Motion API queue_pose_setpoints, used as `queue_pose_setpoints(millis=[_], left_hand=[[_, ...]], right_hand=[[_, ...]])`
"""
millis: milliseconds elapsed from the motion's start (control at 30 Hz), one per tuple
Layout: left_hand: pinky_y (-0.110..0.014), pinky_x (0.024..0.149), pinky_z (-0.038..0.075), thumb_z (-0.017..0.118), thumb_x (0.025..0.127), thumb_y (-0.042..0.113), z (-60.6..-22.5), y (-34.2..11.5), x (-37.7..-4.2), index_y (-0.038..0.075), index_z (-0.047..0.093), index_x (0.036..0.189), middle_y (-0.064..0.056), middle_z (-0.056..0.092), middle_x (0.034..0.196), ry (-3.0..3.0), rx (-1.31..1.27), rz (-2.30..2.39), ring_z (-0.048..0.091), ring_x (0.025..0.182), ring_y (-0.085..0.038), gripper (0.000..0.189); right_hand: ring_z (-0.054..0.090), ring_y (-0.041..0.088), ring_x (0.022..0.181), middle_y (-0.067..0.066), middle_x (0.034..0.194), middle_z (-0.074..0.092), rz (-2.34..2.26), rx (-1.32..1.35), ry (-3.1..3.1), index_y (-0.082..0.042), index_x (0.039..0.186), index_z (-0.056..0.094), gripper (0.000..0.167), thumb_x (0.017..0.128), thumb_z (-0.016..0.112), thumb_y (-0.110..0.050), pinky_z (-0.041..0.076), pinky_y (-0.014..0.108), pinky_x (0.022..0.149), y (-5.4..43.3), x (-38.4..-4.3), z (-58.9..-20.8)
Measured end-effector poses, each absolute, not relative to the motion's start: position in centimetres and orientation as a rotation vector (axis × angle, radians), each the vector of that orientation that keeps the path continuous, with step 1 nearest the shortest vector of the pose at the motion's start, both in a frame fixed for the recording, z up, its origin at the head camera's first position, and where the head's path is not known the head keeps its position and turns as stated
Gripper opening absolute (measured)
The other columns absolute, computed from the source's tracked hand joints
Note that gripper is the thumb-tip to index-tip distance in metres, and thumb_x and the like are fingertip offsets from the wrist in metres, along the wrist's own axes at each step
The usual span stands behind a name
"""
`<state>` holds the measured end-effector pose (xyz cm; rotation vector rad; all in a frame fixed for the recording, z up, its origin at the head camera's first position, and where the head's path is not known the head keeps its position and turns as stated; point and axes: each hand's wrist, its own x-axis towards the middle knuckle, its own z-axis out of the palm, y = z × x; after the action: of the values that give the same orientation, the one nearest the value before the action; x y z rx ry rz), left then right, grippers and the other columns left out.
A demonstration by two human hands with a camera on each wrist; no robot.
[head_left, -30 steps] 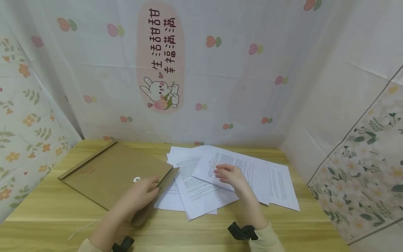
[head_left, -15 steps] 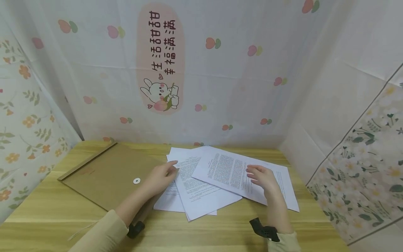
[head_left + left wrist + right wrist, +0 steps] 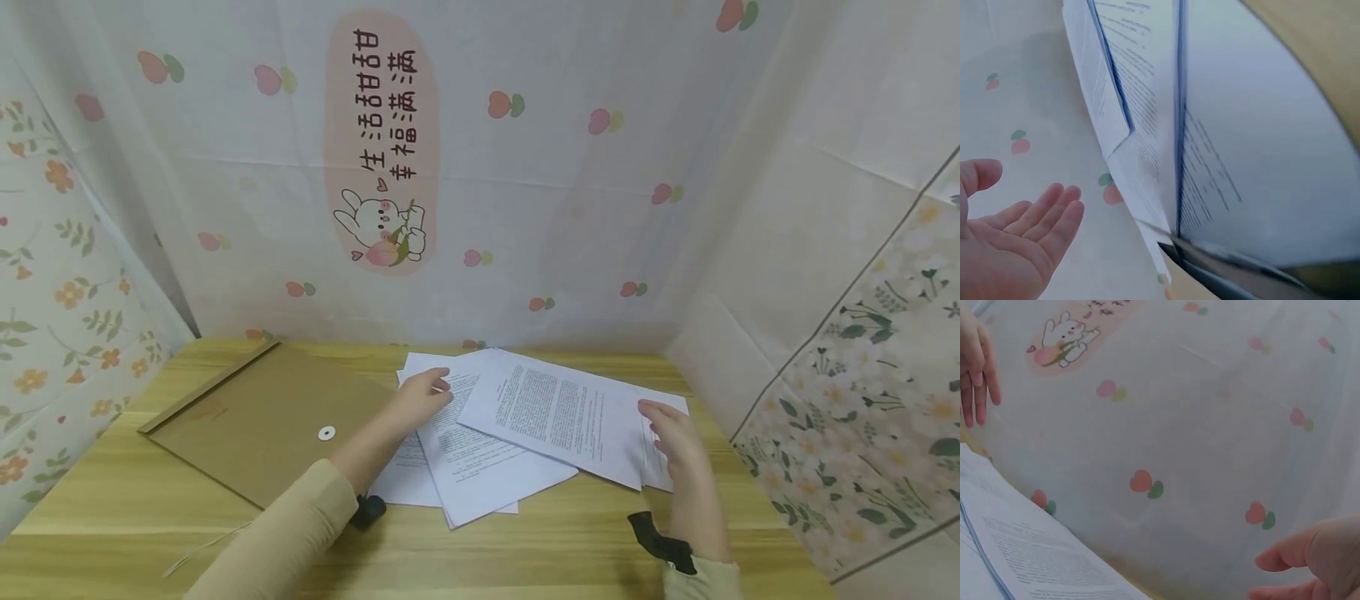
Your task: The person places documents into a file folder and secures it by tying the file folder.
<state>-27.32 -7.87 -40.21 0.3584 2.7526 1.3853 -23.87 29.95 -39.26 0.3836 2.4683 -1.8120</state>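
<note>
My left hand [image 3: 420, 400] hovers over the left stack of printed papers [image 3: 480, 467], its fingers loosely extended and holding nothing. In the left wrist view the palm of that hand [image 3: 1019, 250] faces up, with the thumb apart from the fingers. At the right end of the other printed stack [image 3: 555, 412], my right hand [image 3: 675, 437] is held with thumb and fingers apart; whether it touches the sheets I cannot tell. This right stack overlaps the left one. A brown paper document envelope [image 3: 262, 417] with a white round button [image 3: 326, 433] lies left of the papers, partly behind my left forearm.
The envelope's pale string [image 3: 202, 550] trails onto the wooden table [image 3: 465, 558]. A white patterned cloth [image 3: 555, 208] hangs behind the table, and flowered cloths stand along both sides. Black wrist cameras [image 3: 663, 543] are strapped to both wrists.
My left hand has left the envelope's right edge and moved right and up over the papers. My right hand has slid right along the right stack. The envelope has stayed in place.
</note>
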Motion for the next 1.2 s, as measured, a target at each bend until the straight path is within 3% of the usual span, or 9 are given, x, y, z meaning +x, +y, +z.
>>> queue_pose_setpoints(millis=[267, 667, 1200], left_hand=[[-0.049, 0.093, 0.046, 0.054, 0.092, 0.015, -40.9, -6.3, -28.5, -0.006, 0.041, 0.139, -0.022, 0.06, 0.119, 2.726, 0.374, 1.372, 0.057, 0.111, -0.037, 0.053], [-0.051, 0.099, 0.041, 0.053, 0.094, 0.022, -42.1, -4.6, -29.2, -0.004, 0.034, 0.144, -0.024, 0.055, 0.127, 2.624, 0.184, 1.477, 0.051, 0.118, -0.039, 0.059], [-0.053, 0.1, 0.038, 0.053, 0.095, 0.021, -44.0, -3.8, -30.1, -0.001, 0.031, 0.146, -0.025, 0.049, 0.132, 2.529, 0.067, 1.564, 0.047, 0.121, -0.042, 0.061]], right_hand=[[0.0, 0.045, 0.141, 0.026, 0.155, 0.007, -1.829, 0.418, 2.46, 0.005, 0.149, 0.019, 0.065, 0.101, 0.044, -0.03, 0.003, 0.058, 0.111, 30.7, -24.2, -40.2], [0.002, 0.047, 0.14, 0.03, 0.154, 0.001, -1.85, 0.473, 2.45, 0.007, 0.149, 0.01, 0.068, 0.1, 0.045, -0.024, 0.005, 0.059, 0.111, 31.4, -25.0, -42.7], [0.009, 0.049, 0.138, 0.032, 0.151, 0.013, -1.823, 0.543, 2.493, 0.005, 0.149, 0.016, 0.066, 0.098, 0.047, -0.023, 0.01, 0.059, 0.11, 30.9, -25.4, -43.7]])
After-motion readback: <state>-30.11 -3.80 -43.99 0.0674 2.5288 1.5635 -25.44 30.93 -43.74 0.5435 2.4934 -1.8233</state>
